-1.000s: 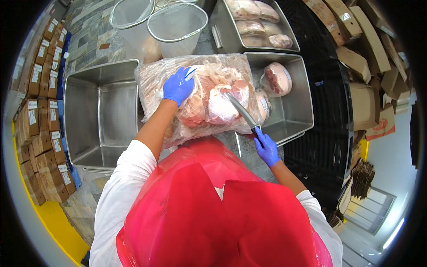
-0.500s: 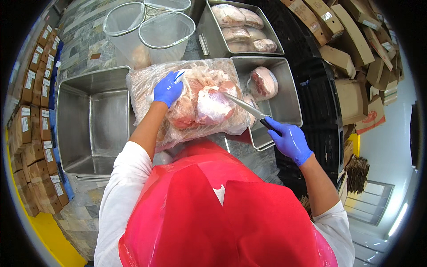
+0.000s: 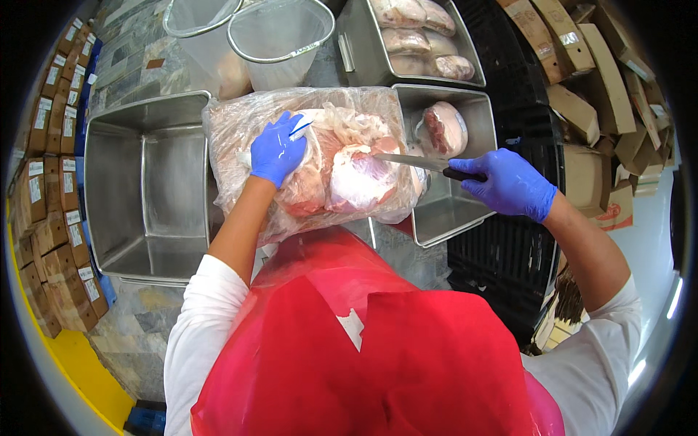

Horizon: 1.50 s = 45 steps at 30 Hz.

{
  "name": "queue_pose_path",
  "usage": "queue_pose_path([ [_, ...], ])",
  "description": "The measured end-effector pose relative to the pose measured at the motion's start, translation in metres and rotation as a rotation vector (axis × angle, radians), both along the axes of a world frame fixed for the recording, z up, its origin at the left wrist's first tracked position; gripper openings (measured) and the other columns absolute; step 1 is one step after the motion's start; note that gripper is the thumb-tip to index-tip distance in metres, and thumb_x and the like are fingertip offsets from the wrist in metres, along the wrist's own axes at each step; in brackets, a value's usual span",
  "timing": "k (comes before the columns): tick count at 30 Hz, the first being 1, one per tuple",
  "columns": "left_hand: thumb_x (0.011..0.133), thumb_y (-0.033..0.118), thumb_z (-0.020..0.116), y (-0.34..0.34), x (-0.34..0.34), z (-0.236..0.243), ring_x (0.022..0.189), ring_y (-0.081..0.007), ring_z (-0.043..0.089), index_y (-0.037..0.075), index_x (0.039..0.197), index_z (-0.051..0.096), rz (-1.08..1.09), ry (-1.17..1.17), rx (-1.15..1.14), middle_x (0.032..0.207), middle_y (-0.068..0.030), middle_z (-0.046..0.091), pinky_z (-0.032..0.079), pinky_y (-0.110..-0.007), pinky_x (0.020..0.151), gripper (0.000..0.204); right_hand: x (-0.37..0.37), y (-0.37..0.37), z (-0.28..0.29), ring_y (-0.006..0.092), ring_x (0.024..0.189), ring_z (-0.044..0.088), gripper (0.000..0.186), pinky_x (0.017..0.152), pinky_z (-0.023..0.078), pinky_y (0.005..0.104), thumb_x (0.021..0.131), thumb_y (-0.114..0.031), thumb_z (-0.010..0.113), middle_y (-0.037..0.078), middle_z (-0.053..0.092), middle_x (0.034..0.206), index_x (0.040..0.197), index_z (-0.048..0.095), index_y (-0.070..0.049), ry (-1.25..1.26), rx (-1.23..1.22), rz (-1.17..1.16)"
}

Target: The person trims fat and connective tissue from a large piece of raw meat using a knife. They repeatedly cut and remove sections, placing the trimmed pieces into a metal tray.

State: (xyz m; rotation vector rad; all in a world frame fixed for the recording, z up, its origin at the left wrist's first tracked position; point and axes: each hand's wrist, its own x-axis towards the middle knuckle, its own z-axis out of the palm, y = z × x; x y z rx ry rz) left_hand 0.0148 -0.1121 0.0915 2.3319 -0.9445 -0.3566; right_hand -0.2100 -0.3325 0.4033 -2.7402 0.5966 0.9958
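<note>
In the head view, your gloved right hand [image 3: 512, 185], right of centre, wraps its fingers firmly round the dark handle of a knife [image 3: 416, 161], blade pointing left with its tip at the upper edge of the meat [image 3: 360, 182]. That meat sits mid-frame on clear plastic wrapping [image 3: 240, 123], between a left-hand steel tub [image 3: 174, 182] and a right-hand steel tub [image 3: 443, 209]. Your gloved left hand [image 3: 279, 151] rests on the plastic, upper left of the meat; whether its fingers pinch the film, you cannot tell.
</note>
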Motion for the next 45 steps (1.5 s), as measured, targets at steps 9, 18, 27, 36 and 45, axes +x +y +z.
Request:
queue_pose_path([
  [9, 0.09, 0.031, 0.062, 0.0, 0.003, -0.01, 0.128, -0.0437, 0.06, 0.024, 0.138, 0.065, 0.007, -0.038, 0.009, 0.15, -0.0116, 0.058, 0.052, -0.05, 0.104, 0.049, -0.149, 0.026, -0.126, 0.0411, 0.07, 0.068, 0.054, 0.063, 0.054, 0.0519, 0.097, -0.024, 0.067, 0.022, 0.067, 0.082, 0.149, 0.054, -0.025, -0.351, 0.039, -0.156],
  [18, 0.091, 0.032, 0.06, -0.007, 0.01, 0.006, 0.122, -0.0368, 0.065, 0.019, 0.141, 0.063, 0.067, 0.093, 0.1, 0.141, -0.0148, 0.064, 0.053, -0.047, 0.101, 0.052, -0.201, 0.06, -0.283, 0.039, 0.07, 0.067, 0.054, 0.063, 0.055, 0.0502, 0.099, -0.031, 0.066, 0.016, 0.065, 0.083, 0.151, 0.053, -0.029, -0.762, 0.018, -0.308],
  [27, 0.091, 0.035, 0.057, 0.0, 0.014, -0.01, 0.112, -0.0419, 0.068, 0.019, 0.144, 0.061, 0.05, 0.054, 0.065, 0.129, -0.0217, 0.068, 0.053, -0.051, 0.097, 0.056, -0.206, 0.083, -0.154, 0.0379, 0.075, 0.069, 0.055, 0.067, 0.056, 0.0476, 0.096, -0.028, 0.069, 0.017, 0.068, 0.085, 0.15, 0.056, -0.03, -0.6, -0.005, -0.347],
  [36, 0.092, 0.035, 0.057, -0.013, 0.021, 0.01, 0.113, -0.0399, 0.068, 0.017, 0.141, 0.063, -0.069, 0.04, 0.092, 0.13, -0.018, 0.069, 0.054, -0.049, 0.098, 0.053, -0.16, 0.047, -0.059, 0.038, 0.077, 0.069, 0.045, 0.07, 0.055, 0.0483, 0.094, -0.025, 0.07, 0.018, 0.07, 0.085, 0.139, 0.066, -0.024, -0.481, -0.127, -0.174],
  [45, 0.091, 0.034, 0.059, -0.012, 0.023, -0.005, 0.113, -0.038, 0.068, 0.016, 0.142, 0.063, -0.055, 0.031, 0.041, 0.132, -0.0173, 0.068, 0.054, -0.049, 0.098, 0.054, -0.069, -0.02, -0.01, 0.0427, 0.079, 0.068, 0.037, 0.071, 0.055, 0.0505, 0.094, -0.029, 0.068, 0.021, 0.07, 0.086, 0.131, 0.072, -0.026, -0.15, -0.062, 0.016],
])
